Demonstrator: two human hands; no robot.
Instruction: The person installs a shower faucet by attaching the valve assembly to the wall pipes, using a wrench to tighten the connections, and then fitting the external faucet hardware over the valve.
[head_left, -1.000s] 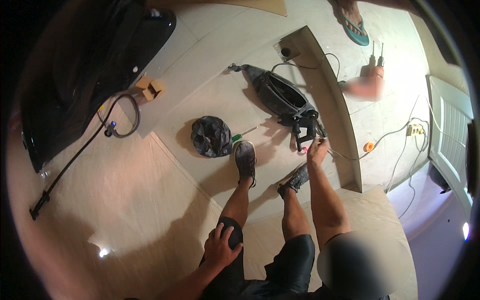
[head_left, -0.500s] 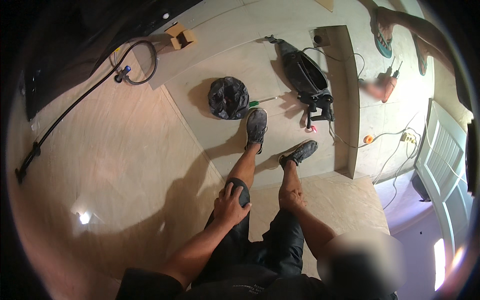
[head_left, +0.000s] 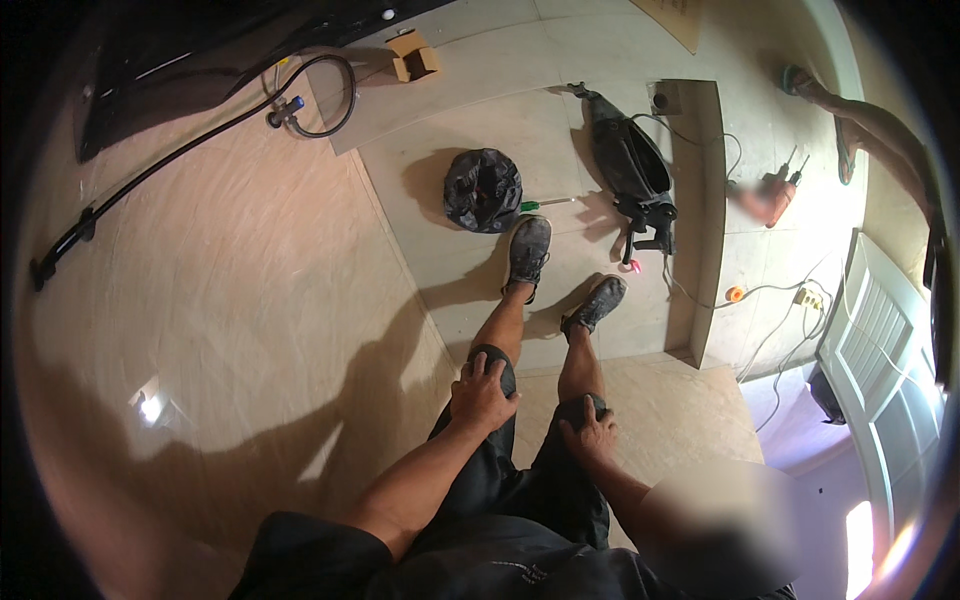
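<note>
My left hand (head_left: 483, 396) rests on my left knee with its fingers spread over the hem of my black shorts (head_left: 500, 450). On my right knee lies my right hand (head_left: 592, 435), fingers apart and holding nothing. Beyond my dark shoes (head_left: 528, 250) stands a round container lined with black plastic (head_left: 482, 190). A screwdriver (head_left: 545, 204) with a green handle lies beside it. Further right is an unzipped black waist bag (head_left: 625, 160), with a black object (head_left: 648, 222) at its near end that I cannot make out.
A raised ledge (head_left: 712, 240) borders the tiled recess. Past it lie an orange drill (head_left: 775, 200), an orange ring (head_left: 736, 294), a socket block (head_left: 810, 298) with cords and a white louvred door (head_left: 880, 330). Another person's leg (head_left: 870, 120) is far right. A black hose (head_left: 170, 165) and cardboard box (head_left: 412, 57) are left.
My right hand has moved from my right shin up to my knee. My left hand stays on the left knee. The view has shifted, and the other person's feet have moved.
</note>
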